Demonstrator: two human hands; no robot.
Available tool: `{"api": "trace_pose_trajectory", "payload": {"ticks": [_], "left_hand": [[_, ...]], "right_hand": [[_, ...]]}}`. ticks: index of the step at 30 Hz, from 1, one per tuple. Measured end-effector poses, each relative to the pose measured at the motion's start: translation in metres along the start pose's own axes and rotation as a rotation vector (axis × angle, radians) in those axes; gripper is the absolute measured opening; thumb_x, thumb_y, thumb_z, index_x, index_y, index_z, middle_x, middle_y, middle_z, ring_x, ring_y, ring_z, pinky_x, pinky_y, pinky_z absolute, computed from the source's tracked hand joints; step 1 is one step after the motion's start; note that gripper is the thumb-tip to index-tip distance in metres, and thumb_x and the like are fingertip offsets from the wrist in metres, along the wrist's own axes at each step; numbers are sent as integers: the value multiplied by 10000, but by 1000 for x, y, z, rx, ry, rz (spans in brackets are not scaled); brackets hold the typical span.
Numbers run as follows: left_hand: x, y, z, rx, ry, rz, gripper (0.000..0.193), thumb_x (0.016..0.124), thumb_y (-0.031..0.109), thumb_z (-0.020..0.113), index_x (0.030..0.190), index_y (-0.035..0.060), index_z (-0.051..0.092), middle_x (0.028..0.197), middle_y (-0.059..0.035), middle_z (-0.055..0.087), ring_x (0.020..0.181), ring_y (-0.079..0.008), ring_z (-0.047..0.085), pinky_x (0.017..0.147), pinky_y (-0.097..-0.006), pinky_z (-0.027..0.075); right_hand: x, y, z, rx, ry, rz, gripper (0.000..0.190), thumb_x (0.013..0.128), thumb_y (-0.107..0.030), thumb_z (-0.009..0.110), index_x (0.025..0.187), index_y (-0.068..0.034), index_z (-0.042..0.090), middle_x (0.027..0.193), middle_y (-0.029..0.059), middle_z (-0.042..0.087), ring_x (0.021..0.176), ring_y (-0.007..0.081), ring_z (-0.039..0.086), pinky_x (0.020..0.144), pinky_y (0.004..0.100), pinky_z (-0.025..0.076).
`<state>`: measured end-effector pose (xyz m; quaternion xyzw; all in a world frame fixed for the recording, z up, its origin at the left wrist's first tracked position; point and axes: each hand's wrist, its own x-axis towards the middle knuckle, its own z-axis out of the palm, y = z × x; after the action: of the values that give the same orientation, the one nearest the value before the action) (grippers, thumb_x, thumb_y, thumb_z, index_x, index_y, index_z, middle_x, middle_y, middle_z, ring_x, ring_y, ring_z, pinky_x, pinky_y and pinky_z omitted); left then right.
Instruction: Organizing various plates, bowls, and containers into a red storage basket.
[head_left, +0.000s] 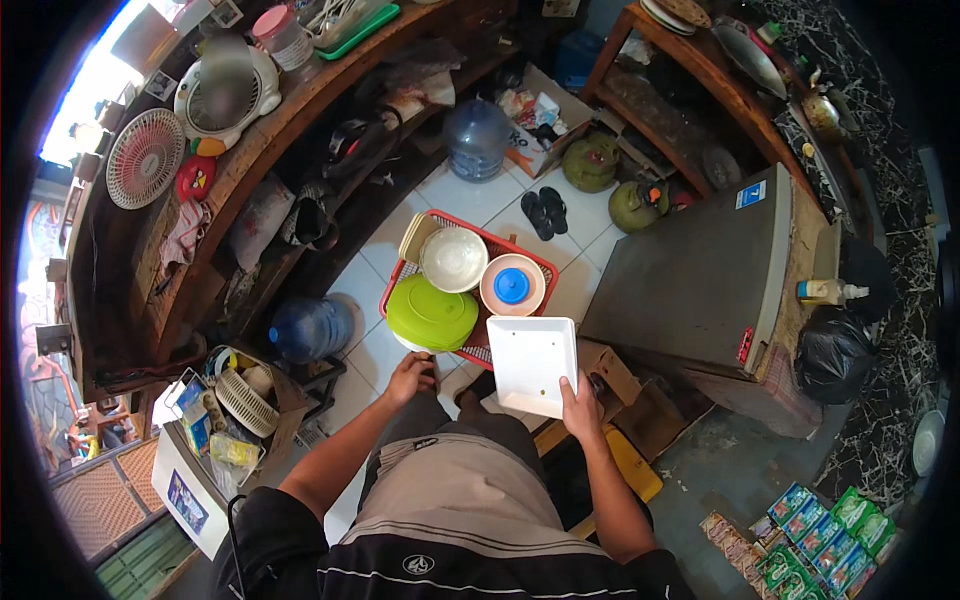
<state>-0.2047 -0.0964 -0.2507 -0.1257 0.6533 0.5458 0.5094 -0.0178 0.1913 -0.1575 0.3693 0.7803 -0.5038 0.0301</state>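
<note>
My right hand (583, 409) grips the lower right edge of a white rectangular plastic tray (531, 364), which is tilted so its inside faces me. A few small dark spots show in it. My left hand (410, 380) is half curled just below a green plastic lid or bowl (431, 313); whether its fingers hold anything is unclear. A red plastic basket (553, 276) on the floor bears the green piece, a white bowl (453, 259), a peach-coloured bowl (490, 301) with a blue lid (511, 286) inside, and cream containers (418, 238).
A grey refrigerator (697, 270) stands to the right. Blue water jugs (476, 142) flank the wooden shelving (300, 97) on the left. Black flip-flops (544, 213) and green gas cylinders (592, 163) lie beyond the basket. A cardboard box (611, 375) sits near my right hand.
</note>
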Motion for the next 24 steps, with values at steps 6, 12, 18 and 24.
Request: {"api": "trace_pose_trajectory", "payload": {"ticks": [6, 12, 18, 24], "left_hand": [[7, -2, -19, 40, 30, -18, 356, 927, 230, 427, 1250, 81, 424, 1152, -85, 554, 881, -209, 619, 739, -325, 507], [11, 5, -23, 44, -21, -36, 355, 898, 239, 505, 1217, 90, 469, 1085, -45, 563, 798, -156, 582, 675, -294, 476], [17, 11, -40, 171, -79, -20, 362, 920, 253, 470, 1239, 81, 454, 1138, -78, 569, 869, -192, 604, 725, -312, 485], [22, 16, -54, 250, -100, -1, 370, 913, 254, 486, 1240, 82, 459, 1136, -76, 571, 882, -187, 605, 735, -311, 482]], "right_hand": [[-3, -35, 26, -457, 26, -225, 364, 809, -80, 533, 1163, -71, 452, 1094, 173, 471, 969, 415, 525, 778, 480, 447], [1, -27, 68, -488, 53, -269, 417, 775, -36, 544, 1175, -66, 433, 1081, 166, 473, 998, 393, 514, 796, 472, 448], [10, -37, 97, -543, 173, -199, 421, 749, -14, 575, 1148, -37, 442, 1020, 161, 480, 975, 358, 515, 795, 441, 468], [25, -44, 121, -548, 238, -158, 371, 772, -21, 567, 1121, -34, 440, 1020, 158, 479, 972, 354, 518, 786, 438, 479]]}}
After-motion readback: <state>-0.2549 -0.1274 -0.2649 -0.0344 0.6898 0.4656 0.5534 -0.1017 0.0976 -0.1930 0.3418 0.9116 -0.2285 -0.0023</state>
